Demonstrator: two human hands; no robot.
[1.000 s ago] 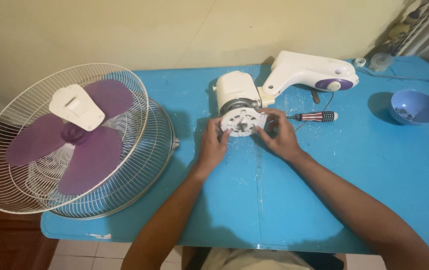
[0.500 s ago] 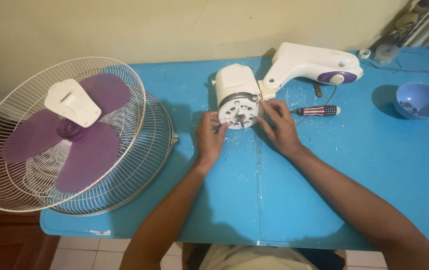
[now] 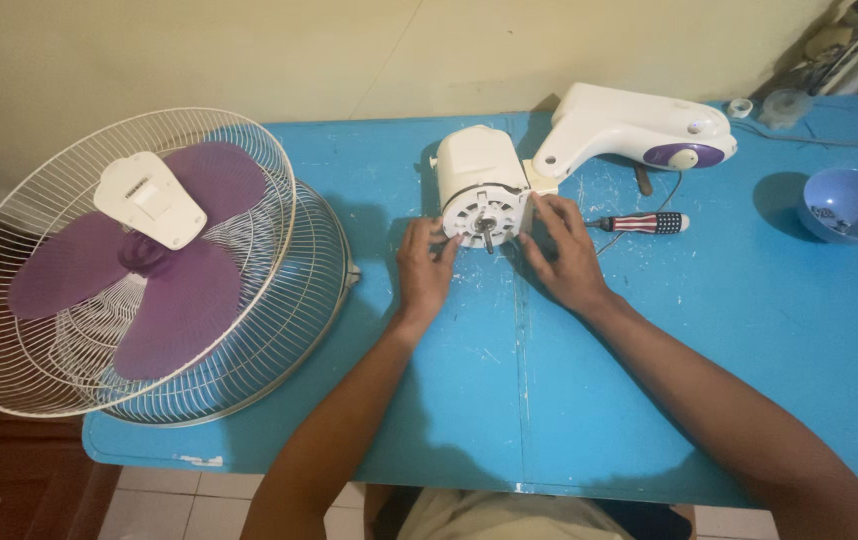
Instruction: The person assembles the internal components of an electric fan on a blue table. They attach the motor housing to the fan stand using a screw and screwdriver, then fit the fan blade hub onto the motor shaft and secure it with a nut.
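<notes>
A white fan motor housing [image 3: 479, 180] lies on the blue table [image 3: 649, 340], its round front face and short shaft turned toward me. My left hand [image 3: 425, 265] holds the left edge of that face with its fingertips. On the right side, my right hand [image 3: 561, 252] grips the face where it meets the white and purple fan neck [image 3: 639, 130]. A screwdriver with a striped handle [image 3: 641, 222] rests just right of my right hand.
Two white wire fan guards [image 3: 149, 270] with purple blades [image 3: 139, 270] and a white hub cap lie stacked at the table's left end, overhanging the edge. A blue bowl [image 3: 852, 206] holding small parts sits far right. A cord and small clear items lie at the back right corner.
Both hands pressed the round front plate back against the motor housing, and the motor now sits flatter with its face toward me. Fan guards and bowl stayed put.
</notes>
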